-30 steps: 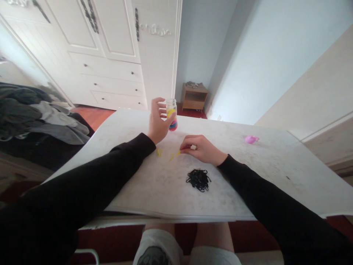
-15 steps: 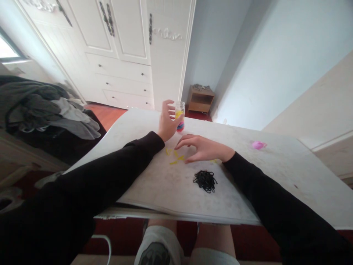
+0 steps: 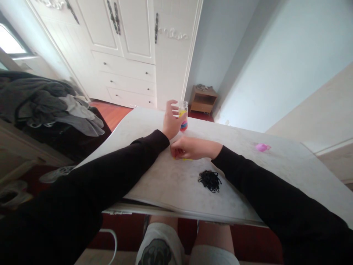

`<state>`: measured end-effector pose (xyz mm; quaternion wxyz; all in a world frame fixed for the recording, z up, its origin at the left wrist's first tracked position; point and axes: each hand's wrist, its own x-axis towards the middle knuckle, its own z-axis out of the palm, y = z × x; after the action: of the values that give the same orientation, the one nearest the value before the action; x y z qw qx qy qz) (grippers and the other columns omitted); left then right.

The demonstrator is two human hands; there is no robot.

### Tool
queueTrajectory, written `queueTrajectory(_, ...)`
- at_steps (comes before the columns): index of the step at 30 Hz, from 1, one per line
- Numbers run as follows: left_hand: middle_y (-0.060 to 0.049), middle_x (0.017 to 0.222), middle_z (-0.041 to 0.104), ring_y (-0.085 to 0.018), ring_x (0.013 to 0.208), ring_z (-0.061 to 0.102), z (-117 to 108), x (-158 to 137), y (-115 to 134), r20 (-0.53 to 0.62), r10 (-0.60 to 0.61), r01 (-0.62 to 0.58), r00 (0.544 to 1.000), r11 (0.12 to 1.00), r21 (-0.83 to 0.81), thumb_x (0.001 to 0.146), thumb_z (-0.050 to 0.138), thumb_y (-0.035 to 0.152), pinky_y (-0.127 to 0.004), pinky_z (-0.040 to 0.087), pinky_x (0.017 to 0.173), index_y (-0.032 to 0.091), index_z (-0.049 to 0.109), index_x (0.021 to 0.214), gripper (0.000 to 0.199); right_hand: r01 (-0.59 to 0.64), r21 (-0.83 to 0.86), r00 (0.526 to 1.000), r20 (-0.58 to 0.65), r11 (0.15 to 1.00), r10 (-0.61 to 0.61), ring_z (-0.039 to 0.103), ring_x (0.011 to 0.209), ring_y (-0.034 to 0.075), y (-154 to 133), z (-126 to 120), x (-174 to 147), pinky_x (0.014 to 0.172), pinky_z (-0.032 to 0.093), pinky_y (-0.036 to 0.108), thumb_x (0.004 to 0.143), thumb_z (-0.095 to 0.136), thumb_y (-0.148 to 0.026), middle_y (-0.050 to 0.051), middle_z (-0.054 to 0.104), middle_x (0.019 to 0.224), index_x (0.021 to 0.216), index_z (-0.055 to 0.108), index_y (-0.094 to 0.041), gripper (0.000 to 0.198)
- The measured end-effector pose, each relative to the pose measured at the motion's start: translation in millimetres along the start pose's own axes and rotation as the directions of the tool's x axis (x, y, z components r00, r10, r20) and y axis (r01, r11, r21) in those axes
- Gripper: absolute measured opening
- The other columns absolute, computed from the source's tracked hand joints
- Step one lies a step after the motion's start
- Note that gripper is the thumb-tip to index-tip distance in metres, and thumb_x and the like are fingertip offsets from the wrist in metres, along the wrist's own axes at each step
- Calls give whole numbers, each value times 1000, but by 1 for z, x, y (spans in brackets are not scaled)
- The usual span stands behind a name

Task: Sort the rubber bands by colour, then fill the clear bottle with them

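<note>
Left hand (image 3: 172,120) raised, fingers curved, thumb extended; right hand (image 3: 185,148) lower and nearer, fingers bunched downward; both forearms (image 3: 132,160) reach forward, converging.

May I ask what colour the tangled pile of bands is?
The pile of bands is black, as the head view shows.

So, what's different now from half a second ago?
The right hand, open above the yellow pieces then, has shifted left, its fingers now curled down over them; whether it grips any is hidden. The left hand still holds the jar; the black pile and pink item lie as before.
</note>
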<state>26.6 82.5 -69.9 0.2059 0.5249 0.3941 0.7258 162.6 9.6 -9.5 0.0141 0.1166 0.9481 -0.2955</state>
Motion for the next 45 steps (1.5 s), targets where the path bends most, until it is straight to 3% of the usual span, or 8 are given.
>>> queueTrajectory(5,1,94,60,-11,74,65,1,-2,0,8,8,-9,1000,1000,10,77,77,10,-18,46,54,26,46,118,54,-59,-150,998,18,987,63,52,64,12,0,-6,-18,63,43,26,79,61,-1,-2,63,72,77,65,-18,17)
queueTrajectory(10,0,95,59,-10,72,62,2,-3,3,37,25,-25,999,1000,10,76,75,11,-19,45,54,25,46,118,52,-265,-224,963,-15,938,268,53,63,12,13,-21,-60,61,43,26,72,60,-3,-2,64,71,74,67,-18,17)
queueTrajectory(20,-1,96,59,-12,75,63,1,-5,5,67,41,-43,997,999,31,77,74,12,-21,47,56,25,45,118,52,-508,-139,860,-141,850,491,61,67,14,33,-42,-130,62,45,28,82,62,-21,0,73,78,83,75,-20,13)
queueTrajectory(27,0,96,61,-11,74,64,1,-4,5,69,28,-29,997,999,24,76,76,11,-20,48,55,24,46,118,53,-438,-72,870,-287,896,402,63,69,14,10,-35,-117,64,46,28,85,65,-18,2,72,79,85,75,-18,10)
queueTrajectory(32,0,96,61,-11,74,64,1,-4,3,63,56,-58,996,997,42,77,75,11,-19,47,55,24,45,119,53,-267,-94,950,-193,959,246,59,78,15,-8,-9,-77,72,48,29,83,79,-25,3,65,92,85,70,-16,13)
queueTrajectory(39,0,96,61,-12,75,66,0,-5,7,86,34,-39,996,998,57,78,75,13,-20,49,55,25,43,119,53,-215,-111,974,-96,970,204,56,77,15,-9,-2,-64,76,47,29,87,60,-8,4,63,89,78,58,-18,14)
queueTrajectory(42,-1,96,62,-13,76,65,0,-6,9,83,40,-46,996,996,73,78,75,13,-21,49,55,25,44,119,53,-329,-131,920,-269,935,286,56,75,16,3,-23,-91,71,45,30,89,59,-18,4,63,84,82,59,-19,7)
queueTrajectory(45,-1,97,61,-12,77,64,0,-8,11,107,88,-99,990,990,96,77,75,15,-21,49,57,25,45,121,54,-512,-65,773,-470,857,426,57,71,17,25,-35,-122,67,43,31,87,60,-25,4,65,79,79,60,-18,10)
